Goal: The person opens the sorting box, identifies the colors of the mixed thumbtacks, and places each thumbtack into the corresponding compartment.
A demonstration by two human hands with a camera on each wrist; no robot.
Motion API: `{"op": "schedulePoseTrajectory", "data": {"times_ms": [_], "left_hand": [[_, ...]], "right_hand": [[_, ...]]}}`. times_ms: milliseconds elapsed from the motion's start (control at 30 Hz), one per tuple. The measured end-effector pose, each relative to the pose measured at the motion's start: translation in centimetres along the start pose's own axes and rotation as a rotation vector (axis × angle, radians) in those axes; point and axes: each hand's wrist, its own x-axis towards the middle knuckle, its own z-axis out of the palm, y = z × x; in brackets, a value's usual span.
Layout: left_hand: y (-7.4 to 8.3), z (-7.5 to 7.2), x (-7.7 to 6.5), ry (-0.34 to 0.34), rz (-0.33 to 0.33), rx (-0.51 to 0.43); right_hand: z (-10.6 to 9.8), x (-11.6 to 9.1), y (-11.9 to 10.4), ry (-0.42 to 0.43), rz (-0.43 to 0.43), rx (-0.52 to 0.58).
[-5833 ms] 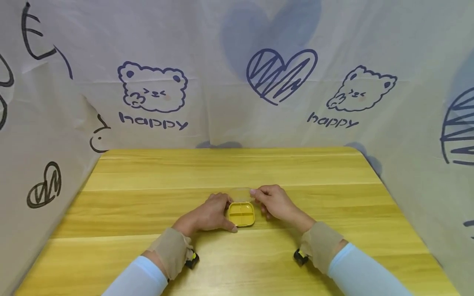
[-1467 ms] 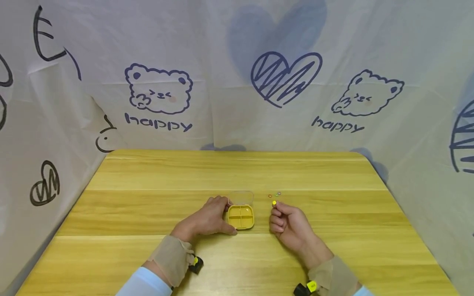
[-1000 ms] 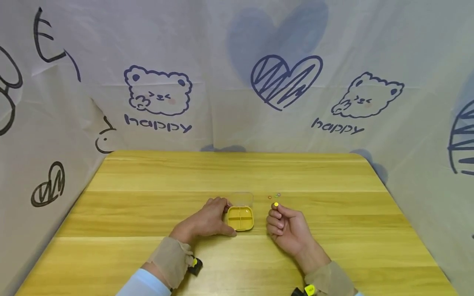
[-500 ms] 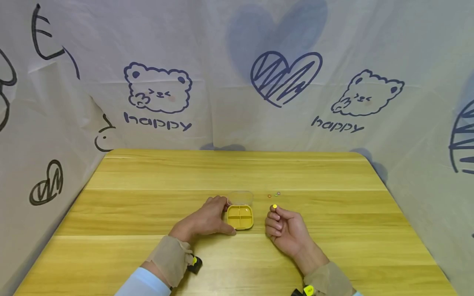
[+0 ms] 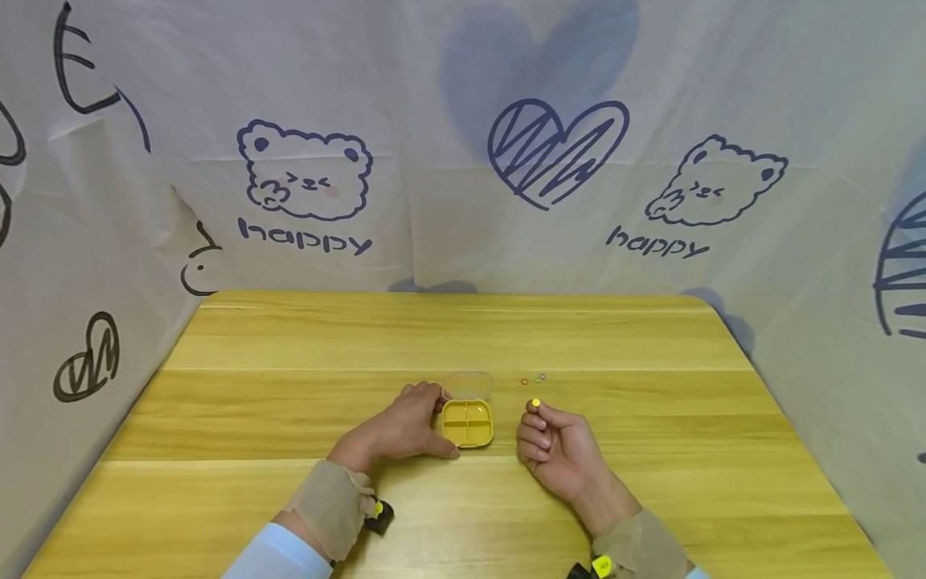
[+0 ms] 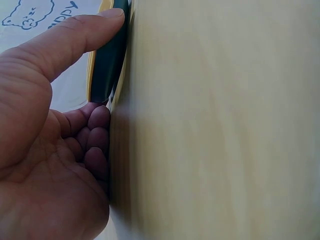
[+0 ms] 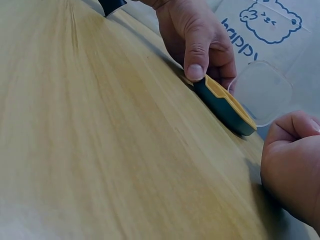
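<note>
A small pill box [image 5: 467, 434], yellow inside with several compartments and dark green outside, lies on the table with its clear lid [image 5: 469, 385] raised at the back. My left hand [image 5: 398, 426] grips the box from the left, thumb on the near edge [image 6: 106, 65] and fingers behind. My right hand [image 5: 567, 454] is to the right of the box, palm turned up, and its thumb and forefinger pinch a small round yellow tablet-like piece [image 5: 536, 403]. In the right wrist view that hand [image 7: 295, 165] shows as a curled fist and hides the piece.
Behind my right hand lie a tiny orange piece [image 5: 524, 382] and, to its right, a green one and a purplish one [image 5: 542, 376] close together. A wood-grain table [image 5: 289, 338] bears everything. White cloth [image 5: 427, 233] with drawings hangs behind and at both sides.
Since the oldest frame, my right hand has left the lid and now pinches the yellow piece. Over the last second both hands stay nearly still; the view shifts slightly.
</note>
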Motion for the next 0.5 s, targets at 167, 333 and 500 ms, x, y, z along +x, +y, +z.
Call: {"op": "schedulePoseTrajectory", "data": {"times_ms": [167, 333, 500], "left_hand": [[-0.01, 0.05, 0.01, 0.002, -0.001, -0.005], [0.04, 0.08, -0.01, 0.004, -0.004, -0.01], [0.09, 0.11, -0.06, 0.007, -0.003, -0.009]], "right_hand": [[0.02, 0.0, 0.02, 0.009, -0.007, -0.006], [0.09, 0.0, 0.03, 0.027, -0.009, -0.028], [0.09, 0.01, 0.06, 0.027, -0.009, -0.048]]}}
